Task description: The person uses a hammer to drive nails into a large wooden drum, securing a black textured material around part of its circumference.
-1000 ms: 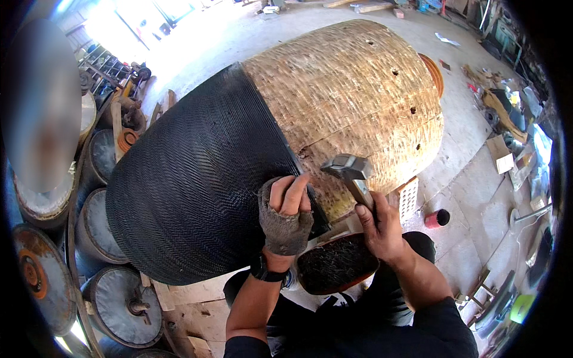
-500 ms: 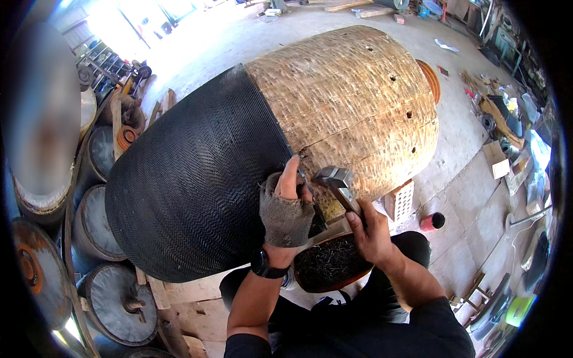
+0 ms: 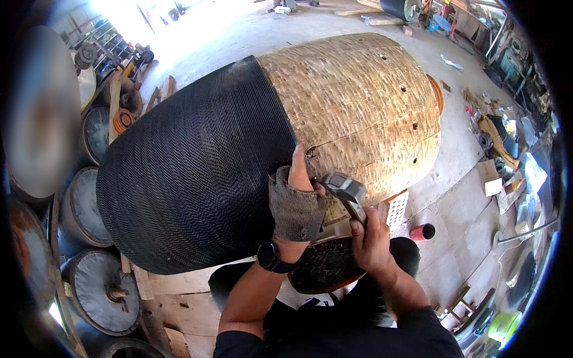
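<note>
Seen from the head camera, the big drum lies on its side right in front of the seated person, slanting up toward the right. Its right part is bare, pale wood, rough all over and dotted with a few dark holes; the left part wears a ribbed black cover, and the two meet along a clean edge. At the near end of that edge is the left hand, in a fingerless grey glove, a dark watch at the wrist. One finger points up along the seam, the others are bent — whether they pinch anything I can't tell from here. The right hand, bare, has its fingers clamped around the handle of a hammer, whose head sits just beside the left hand, over the wood; I can't make out whether it touches. Below the hands, between the person's knees, is a tray of dark, slender bits. A pale block full of holes stands by the drum's near side, and a pink can is on the floor to the right. Grey-ended rollers line the left — round, grimy, close together.
</note>
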A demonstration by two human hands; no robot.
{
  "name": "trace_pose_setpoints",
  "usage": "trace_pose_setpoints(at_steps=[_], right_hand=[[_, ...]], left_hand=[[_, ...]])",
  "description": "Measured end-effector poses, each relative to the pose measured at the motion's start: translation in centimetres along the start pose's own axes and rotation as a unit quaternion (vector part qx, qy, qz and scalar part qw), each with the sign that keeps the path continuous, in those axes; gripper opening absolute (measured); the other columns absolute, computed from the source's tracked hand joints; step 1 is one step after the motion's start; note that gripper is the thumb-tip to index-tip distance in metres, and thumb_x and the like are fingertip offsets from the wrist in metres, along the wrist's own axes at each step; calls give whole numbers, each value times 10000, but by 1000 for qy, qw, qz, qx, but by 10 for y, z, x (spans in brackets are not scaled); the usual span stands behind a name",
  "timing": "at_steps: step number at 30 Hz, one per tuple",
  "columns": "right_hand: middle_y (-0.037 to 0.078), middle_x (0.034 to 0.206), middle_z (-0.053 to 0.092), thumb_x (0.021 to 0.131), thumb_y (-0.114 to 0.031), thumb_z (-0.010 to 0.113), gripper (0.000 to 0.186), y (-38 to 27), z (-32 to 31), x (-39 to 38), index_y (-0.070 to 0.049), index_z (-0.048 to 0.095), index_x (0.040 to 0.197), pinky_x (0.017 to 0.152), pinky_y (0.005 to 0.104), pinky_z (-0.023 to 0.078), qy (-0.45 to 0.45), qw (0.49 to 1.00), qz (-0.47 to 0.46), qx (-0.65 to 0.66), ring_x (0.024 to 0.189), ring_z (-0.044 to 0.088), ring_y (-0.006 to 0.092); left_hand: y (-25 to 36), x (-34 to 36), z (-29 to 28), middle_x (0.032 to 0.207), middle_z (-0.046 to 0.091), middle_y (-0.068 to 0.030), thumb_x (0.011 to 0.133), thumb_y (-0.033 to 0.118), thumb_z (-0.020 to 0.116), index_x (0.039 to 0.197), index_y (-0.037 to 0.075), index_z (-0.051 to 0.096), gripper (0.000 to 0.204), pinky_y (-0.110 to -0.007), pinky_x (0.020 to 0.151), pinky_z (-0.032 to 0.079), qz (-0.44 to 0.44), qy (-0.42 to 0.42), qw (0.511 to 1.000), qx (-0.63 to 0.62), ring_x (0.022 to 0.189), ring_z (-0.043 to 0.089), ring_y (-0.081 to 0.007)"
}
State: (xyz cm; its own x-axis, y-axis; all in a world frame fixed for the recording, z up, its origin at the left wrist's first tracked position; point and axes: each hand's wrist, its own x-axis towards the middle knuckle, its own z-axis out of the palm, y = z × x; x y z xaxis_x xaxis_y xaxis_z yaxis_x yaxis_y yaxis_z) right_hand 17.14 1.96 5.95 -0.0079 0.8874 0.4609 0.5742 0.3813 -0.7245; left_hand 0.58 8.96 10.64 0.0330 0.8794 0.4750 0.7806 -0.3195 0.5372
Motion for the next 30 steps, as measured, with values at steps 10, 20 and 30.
trace_pose_setpoints(at_steps=[10,20,30], right_hand=[[245,716,609,948,-124,623,197,0,1,3,-14,524,1078,581,519,494,1,998,2,-63,663,624,480],[264,736,623,978,-124,563,199,4,13,0,15,535,1118,588,486,500,-41,995,72,-62,673,633,477],[296,776,621,987,-163,561,178,3,17,-4,3,528,1040,597,501,496,-5,998,58,-29,707,607,520]], left_hand=[[-4,-3,5,946,635,-105,745,68,717,1513,-47,279,892,-474,934,429,17,3,999,49,934,598,-307],[-1,-10,-2,1013,609,-170,775,88,714,1491,-51,334,822,-471,907,441,34,42,998,16,951,584,-316],[-36,-146,12,1043,605,-172,792,220,701,1144,0,609,425,-481,837,491,183,-170,968,32,985,593,-351]])
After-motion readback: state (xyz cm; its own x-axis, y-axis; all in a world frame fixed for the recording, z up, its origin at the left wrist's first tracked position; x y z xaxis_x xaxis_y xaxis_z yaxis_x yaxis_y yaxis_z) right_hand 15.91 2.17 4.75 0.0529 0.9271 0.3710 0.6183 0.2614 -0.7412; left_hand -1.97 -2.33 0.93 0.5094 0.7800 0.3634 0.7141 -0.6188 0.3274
